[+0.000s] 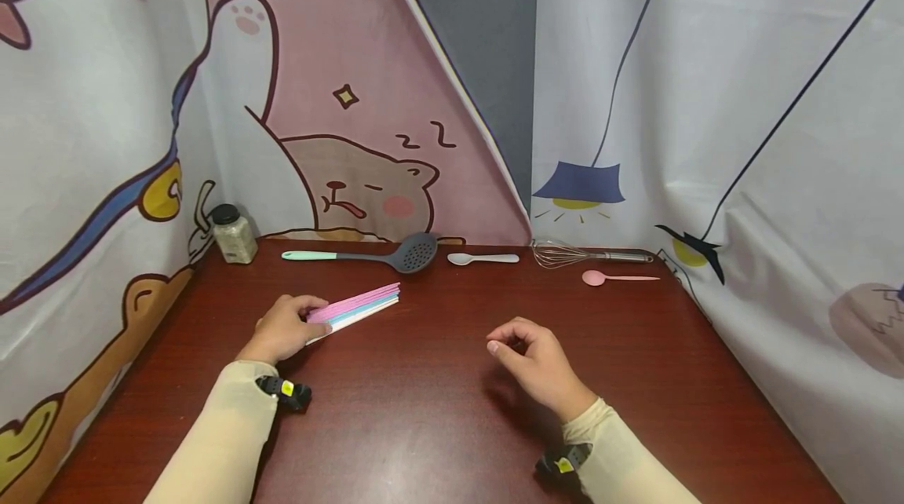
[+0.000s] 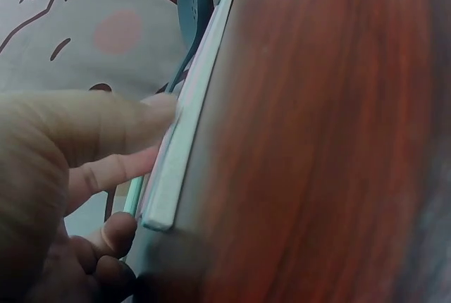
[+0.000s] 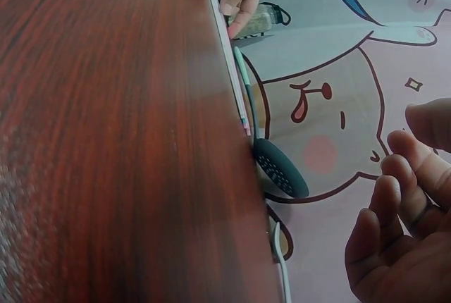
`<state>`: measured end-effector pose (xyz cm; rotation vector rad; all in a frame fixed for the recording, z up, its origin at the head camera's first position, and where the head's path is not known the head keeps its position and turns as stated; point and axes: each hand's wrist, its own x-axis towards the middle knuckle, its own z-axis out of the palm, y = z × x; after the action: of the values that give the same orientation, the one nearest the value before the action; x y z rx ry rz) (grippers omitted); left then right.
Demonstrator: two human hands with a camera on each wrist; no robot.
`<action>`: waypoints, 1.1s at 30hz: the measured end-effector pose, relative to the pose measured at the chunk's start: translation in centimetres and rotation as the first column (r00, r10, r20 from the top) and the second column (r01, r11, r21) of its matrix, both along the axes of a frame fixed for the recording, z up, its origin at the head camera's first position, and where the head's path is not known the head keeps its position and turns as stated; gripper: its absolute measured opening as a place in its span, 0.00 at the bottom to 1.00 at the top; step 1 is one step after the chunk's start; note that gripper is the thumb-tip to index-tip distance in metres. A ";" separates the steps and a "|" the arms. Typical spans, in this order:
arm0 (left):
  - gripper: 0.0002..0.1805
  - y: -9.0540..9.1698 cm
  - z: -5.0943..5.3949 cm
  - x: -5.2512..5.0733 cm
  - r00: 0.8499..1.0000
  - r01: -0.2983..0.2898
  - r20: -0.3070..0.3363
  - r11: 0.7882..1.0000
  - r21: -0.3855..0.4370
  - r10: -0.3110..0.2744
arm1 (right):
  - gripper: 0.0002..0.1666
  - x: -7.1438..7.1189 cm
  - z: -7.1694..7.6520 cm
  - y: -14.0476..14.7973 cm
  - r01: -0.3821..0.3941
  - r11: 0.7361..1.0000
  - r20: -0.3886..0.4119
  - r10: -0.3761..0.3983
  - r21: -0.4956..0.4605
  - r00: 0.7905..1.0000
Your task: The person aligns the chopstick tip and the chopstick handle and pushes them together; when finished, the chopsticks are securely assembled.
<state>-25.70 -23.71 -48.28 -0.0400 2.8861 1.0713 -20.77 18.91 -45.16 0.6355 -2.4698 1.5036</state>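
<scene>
My left hand [image 1: 282, 329] pinches a bundle of pink, blue and white chopsticks [image 1: 362, 305] by the near end, on the left half of the table. In the left wrist view the thumb lies along one side of the white chopsticks [image 2: 180, 155], with the fingers on the far side. The bundle slants away to the right; whether it touches the table I cannot tell. Over the middle right of the table hovers my right hand [image 1: 540, 370], its fingers loosely bent and holding nothing. The right wrist view shows those fingers [image 3: 391, 197] apart from any object.
Along the back edge lie a slotted skimmer [image 1: 413, 254], a white spoon [image 1: 487, 258] and a whisk [image 1: 589, 254]. A pink spoon [image 1: 595, 278] lies before the whisk. A black-lidded jar [image 1: 235, 237] stands at the back left corner. Printed curtains [image 1: 452, 198] border the table [image 1: 410, 425].
</scene>
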 end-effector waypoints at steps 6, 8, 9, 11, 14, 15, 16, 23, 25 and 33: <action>0.27 0.0 0.0 0.1 1.000 0.011 0.000 1.000 0.001 -0.011 | 0.05 0.1 0.1 0.1 -0.006 1.000 0.002 0.006 -0.003 1.000; 0.27 0.1 0.0 0.1 1.000 0.015 -0.005 1.000 0.002 -0.015 | 0.05 0.1 0.1 0.1 -0.007 1.000 0.006 0.007 -0.003 1.000; 0.26 0.1 0.0 0.2 1.000 0.015 -0.007 1.000 0.002 -0.015 | 0.05 0.1 0.1 0.2 -0.008 1.000 0.008 0.008 -0.004 1.000; 0.27 0.1 0.1 0.2 1.000 0.022 -0.011 1.000 0.000 -0.022 | 0.05 0.1 0.1 0.2 -0.007 1.000 0.011 0.007 -0.004 1.000; 0.26 0.2 0.2 0.3 0.999 0.028 -0.015 1.000 -0.001 -0.028 | 0.05 0.0 0.0 0.3 -0.008 1.000 0.010 0.008 -0.005 1.000; 0.26 0.2 0.2 0.3 0.999 0.030 -0.016 1.000 -0.001 -0.030 | 0.05 0.0 0.0 0.3 -0.008 1.000 0.009 0.008 -0.006 1.000; 0.26 0.1 0.2 0.4 0.999 0.032 -0.015 0.999 0.001 -0.032 | 0.05 -0.1 -0.1 0.3 -0.008 1.000 0.008 0.008 -0.006 1.000; 0.29 -0.3 -0.2 0.6 1.000 0.008 0.007 1.000 0.019 -0.008 | 0.04 -0.3 -0.5 0.3 0.000 1.000 0.024 0.000 -0.003 1.000; 0.30 -0.4 -0.5 0.6 1.000 -0.003 -0.010 1.000 0.024 0.003 | 0.05 -0.5 -0.6 0.4 0.010 1.000 0.035 -0.011 0.005 0.999; 0.31 -0.4 -1.5 0.8 0.991 -0.053 -0.115 0.994 0.098 0.064 | 0.11 -1.6 -1.0 1.6 0.063 0.998 0.087 -0.065 0.022 0.994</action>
<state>-24.88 -24.06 -49.77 -0.0590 2.9509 1.2605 -22.35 20.55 -46.16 0.4986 -2.5457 1.5170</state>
